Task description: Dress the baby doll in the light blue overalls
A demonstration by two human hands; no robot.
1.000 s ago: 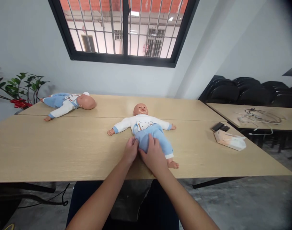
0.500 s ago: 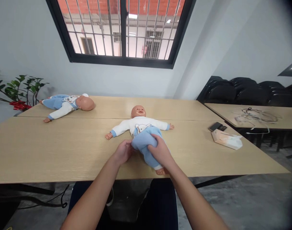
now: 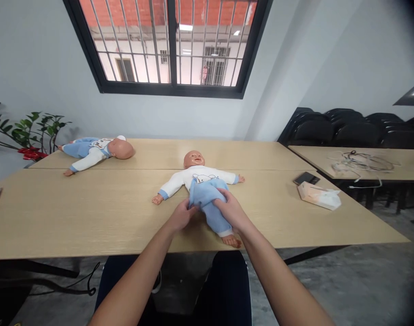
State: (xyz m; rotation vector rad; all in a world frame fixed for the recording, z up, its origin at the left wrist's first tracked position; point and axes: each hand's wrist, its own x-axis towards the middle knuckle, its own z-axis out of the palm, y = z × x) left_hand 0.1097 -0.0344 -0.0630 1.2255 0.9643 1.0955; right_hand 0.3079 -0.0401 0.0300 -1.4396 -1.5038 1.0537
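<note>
A baby doll (image 3: 194, 159) lies face up on the wooden table, its arms spread and its head toward the window. It wears a white long-sleeved top with a bear print and blue cuffs. The blue doll pants (image 3: 212, 199) cover its belly and one leg, whose bare foot points at the table's front edge; the other leg is hidden. My left hand (image 3: 182, 214) pinches the pants' cloth at their left edge. My right hand (image 3: 231, 209) grips the pants on the right, thumb on top of the fabric.
A second baby doll (image 3: 122, 148) in similar clothes lies at the back left, near a potted plant (image 3: 33, 129). On the right of the table (image 3: 91, 217) sit a tissue box (image 3: 319, 195) and a dark phone (image 3: 306, 178). Coiled cables (image 3: 366, 162) lie on another table.
My left hand has moved slightly right and closed on the pants' edge, pulling the cloth up there. The doll's visible foot has shifted a little to the right.
</note>
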